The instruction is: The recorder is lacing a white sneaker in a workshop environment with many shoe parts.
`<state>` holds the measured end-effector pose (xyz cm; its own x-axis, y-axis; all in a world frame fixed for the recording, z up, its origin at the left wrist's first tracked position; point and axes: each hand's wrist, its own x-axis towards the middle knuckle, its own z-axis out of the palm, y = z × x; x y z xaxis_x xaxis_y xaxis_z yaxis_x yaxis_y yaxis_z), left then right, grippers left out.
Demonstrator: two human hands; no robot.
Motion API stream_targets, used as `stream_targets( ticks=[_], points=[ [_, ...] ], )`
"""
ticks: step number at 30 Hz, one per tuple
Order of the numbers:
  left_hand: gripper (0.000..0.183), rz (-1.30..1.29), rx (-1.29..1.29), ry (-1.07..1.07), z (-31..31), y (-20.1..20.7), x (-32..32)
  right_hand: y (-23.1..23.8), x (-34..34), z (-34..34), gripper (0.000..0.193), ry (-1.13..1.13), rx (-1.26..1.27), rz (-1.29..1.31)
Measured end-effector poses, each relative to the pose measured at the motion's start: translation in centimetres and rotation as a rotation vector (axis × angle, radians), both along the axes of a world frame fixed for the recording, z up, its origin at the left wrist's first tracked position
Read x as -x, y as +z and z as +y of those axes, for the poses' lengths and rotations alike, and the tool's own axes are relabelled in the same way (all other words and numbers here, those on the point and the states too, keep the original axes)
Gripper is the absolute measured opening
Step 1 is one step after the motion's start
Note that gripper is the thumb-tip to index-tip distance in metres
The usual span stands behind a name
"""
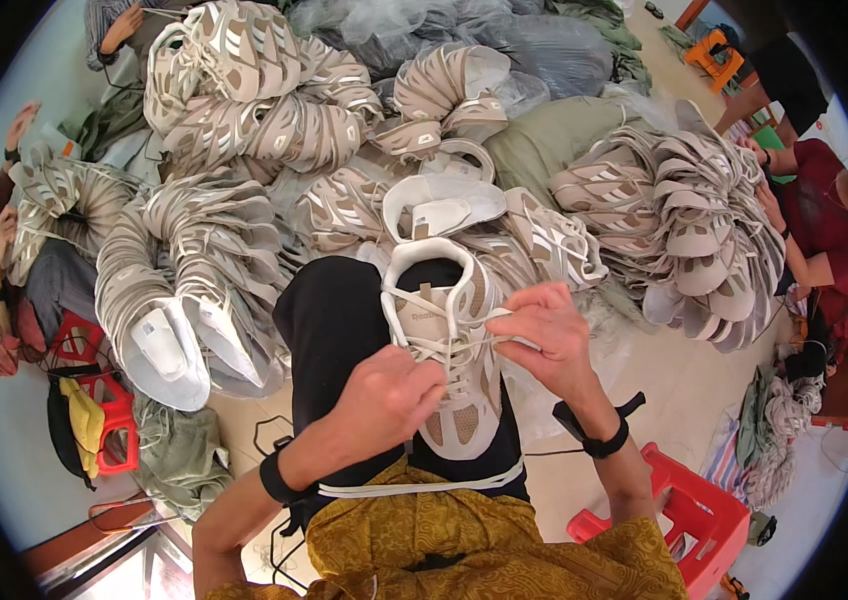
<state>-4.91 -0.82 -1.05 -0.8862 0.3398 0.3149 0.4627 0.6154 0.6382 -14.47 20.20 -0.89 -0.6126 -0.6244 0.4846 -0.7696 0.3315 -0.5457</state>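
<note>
The shoe upper [449, 350] is matt beige mesh and smooth synthetic, laces [444, 348] woven cloth, stool [694, 510] glossy red plastic.

Soft, even daylight is filling the scene, brightest toward the upper right where the pale floor [679, 370] is washing out a little, and shadows under the heaps of shoe uppers [244, 100] are staying faint and short. The fisheye lens is bending everything toward the rim, squeezing the figures at the left and right edges, while a black ring is cutting off all four corners. The centre is looking sharp; detail is softening and smearing slightly near the rim.
</note>
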Motion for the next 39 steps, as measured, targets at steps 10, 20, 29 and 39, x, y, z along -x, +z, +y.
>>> stream_targets(
  ticks=[10,20,29,39],
  points=[
    [0.026,0.138,0.138,-0.148,-0.4,0.9,1.4,-1.9,0.6,0.5,0.02,0.081,0.393,-0.708],
    [0.015,0.137,0.423,0.232,-6.5,1.6,2.7,-3.6,-1.6,2.0,0.015,0.007,-0.103,-0.052],
    [0.009,-0.333,-0.356,0.117,-4.4,4.1,1.0,0.2,-2.4,-0.1,0.015,0.261,-0.004,0.178],
    [0.009,-0.618,-0.488,0.476,-5.0,3.3,1.6,-2.6,-4.8,2.9,0.016,0.165,0.106,-0.704]
  ],
)
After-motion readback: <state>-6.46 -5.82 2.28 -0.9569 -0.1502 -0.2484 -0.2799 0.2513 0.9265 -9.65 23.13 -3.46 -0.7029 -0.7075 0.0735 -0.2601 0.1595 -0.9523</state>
